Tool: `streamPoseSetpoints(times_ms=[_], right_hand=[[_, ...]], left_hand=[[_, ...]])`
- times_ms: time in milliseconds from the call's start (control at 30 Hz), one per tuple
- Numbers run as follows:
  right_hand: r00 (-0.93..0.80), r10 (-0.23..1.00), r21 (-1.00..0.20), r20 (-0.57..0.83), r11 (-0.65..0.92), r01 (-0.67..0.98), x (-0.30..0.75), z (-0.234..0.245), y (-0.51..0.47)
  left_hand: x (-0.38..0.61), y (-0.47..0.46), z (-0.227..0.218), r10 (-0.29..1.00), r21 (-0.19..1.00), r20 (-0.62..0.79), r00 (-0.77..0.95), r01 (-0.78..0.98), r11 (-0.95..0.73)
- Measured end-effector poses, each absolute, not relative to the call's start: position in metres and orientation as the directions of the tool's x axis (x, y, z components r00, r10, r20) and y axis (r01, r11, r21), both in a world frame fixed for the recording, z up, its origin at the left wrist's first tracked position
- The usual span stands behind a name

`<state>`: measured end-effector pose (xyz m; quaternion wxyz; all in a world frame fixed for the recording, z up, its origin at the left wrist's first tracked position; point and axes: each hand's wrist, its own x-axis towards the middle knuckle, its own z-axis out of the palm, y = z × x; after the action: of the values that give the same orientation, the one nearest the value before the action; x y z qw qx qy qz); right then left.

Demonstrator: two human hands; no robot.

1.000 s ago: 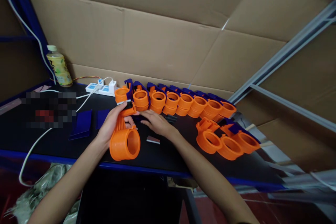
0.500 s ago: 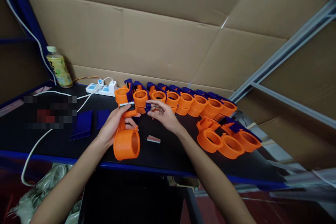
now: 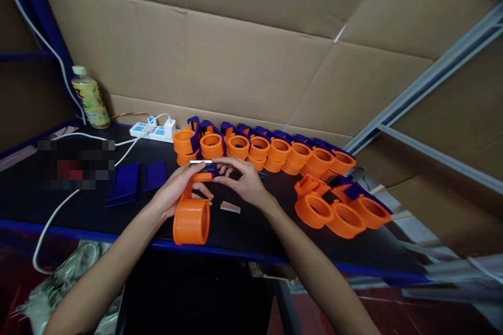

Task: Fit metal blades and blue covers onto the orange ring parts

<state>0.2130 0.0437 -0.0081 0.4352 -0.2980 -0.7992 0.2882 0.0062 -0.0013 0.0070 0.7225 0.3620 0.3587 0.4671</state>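
My left hand (image 3: 172, 190) is wrapped round an orange tape dispenser (image 3: 191, 222), its ring hanging toward me. A toothed metal blade (image 3: 200, 162) shows along the dispenser's top edge, beside my left thumb. My right hand (image 3: 244, 180) pinches a small dark blue plastic piece (image 3: 214, 169) against the dispenser's blade end; my fingers partly cover it. Whether the piece is seated cannot be seen. Below the hands a short strip (image 3: 230, 208), probably another blade, lies on the black table (image 3: 251, 233).
Orange dispensers with blue parts (image 3: 280, 148) stand in a row along the cardboard wall. Several more (image 3: 346, 218) sit at the right. Blue plates (image 3: 126, 182) lie left of my hands. Behind are a power strip (image 3: 143, 131), white cables and a bottle (image 3: 91, 100).
My right hand has brought the small blue piece left against the dispenser's blade end; before, there was a gap. The held dispenser has shifted slightly right.
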Motion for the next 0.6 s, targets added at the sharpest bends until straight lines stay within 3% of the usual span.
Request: streamPoseSetpoints(times_ms=[433, 600], right_hand=[[-0.453, 0.646, -0.597, 0.614, 0.756, 0.268, 0.21, -0.023, 0.04], [-0.447, 0.58, -0.48, 0.681, 0.815, 0.325, 0.21, -0.027, 0.039]], left_hand=[[0.007, -0.001, 0.004, 0.949, 0.883, -0.171, 0.264, -0.386, 0.267], [0.008, 0.0, 0.001, 0.956, 0.899, -0.123, 0.266, -0.378, 0.221]])
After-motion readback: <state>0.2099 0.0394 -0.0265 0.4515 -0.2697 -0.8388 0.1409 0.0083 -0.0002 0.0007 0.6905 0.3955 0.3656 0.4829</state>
